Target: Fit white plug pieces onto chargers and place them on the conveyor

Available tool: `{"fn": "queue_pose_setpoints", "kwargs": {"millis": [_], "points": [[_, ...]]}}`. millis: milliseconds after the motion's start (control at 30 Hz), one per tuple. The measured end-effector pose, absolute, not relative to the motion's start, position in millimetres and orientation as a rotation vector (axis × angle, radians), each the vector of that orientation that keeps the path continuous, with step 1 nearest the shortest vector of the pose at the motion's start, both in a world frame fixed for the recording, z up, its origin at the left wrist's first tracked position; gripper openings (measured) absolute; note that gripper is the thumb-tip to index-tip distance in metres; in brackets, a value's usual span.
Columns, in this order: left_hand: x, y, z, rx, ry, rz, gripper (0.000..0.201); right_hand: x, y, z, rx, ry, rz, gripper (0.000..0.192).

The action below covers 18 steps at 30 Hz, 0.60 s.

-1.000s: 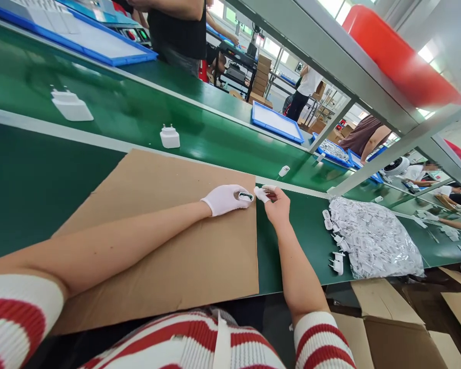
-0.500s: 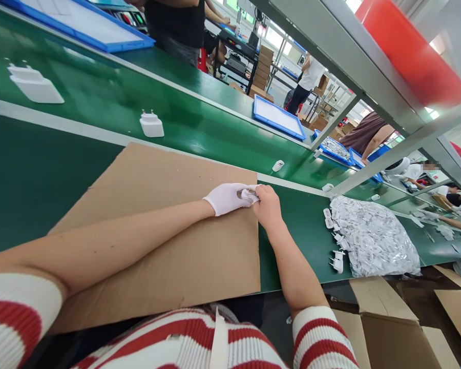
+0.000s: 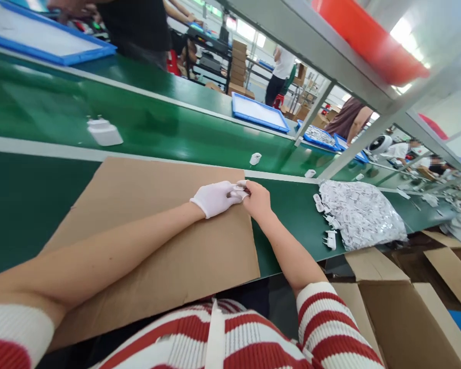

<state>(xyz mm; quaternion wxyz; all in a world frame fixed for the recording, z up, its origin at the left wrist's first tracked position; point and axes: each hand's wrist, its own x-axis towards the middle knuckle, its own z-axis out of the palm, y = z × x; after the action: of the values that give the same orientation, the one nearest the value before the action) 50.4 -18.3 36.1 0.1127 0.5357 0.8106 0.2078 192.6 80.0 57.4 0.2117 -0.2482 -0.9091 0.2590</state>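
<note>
Gloved left hand [image 3: 214, 198] and bare right hand [image 3: 258, 199] together on small white part [image 3: 239, 191]

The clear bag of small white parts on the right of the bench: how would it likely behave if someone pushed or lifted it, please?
The bag lies slumped and crinkled on the bench, so it would probably sag and shift shape rather than slide as one piece. Its glossy film looks slippery. Loose parts already lie at its edge, so more may spill out.

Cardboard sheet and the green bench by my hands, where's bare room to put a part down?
The cardboard sheet is bare left of and below the left hand. The green strip between the right hand and the bag of parts is free. Loose plugs crowd the bag's left edge.
</note>
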Motion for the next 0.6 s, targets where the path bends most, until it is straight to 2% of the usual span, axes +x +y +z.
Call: {"fn": "queue_pose_setpoints", "kwargs": {"millis": [67,100,167,267,367,500,600], "points": [[48,-20,33,1.532,2.351,0.65,0.047,214,86,59,-0.669,-2.432,0.9,0.046],[46,-21,32,1.499,2.346,0.66,0.051,233,91,61,-0.691,-2.396,0.89,0.053],[40,-23,32,1.439,2.348,0.678,0.056,282,102,64,-0.899,-2.336,0.637,0.059],[32,-23,34,1.416,2.324,0.713,0.054,369,112,61,-1.578,-2.07,0.129,0.058],[29,-21,37,1.402,2.303,0.678,0.052,424,113,46,-2.121,-1.792,-0.042,0.067],[30,-19,38,1.39,2.29,0.679,0.052,420,122,22,-1.979,-2.045,0.047,0.058],[31,-19,38,1.361,2.305,0.706,0.051,395,148,22,-1.869,-2.109,0.067,0.05]]}}
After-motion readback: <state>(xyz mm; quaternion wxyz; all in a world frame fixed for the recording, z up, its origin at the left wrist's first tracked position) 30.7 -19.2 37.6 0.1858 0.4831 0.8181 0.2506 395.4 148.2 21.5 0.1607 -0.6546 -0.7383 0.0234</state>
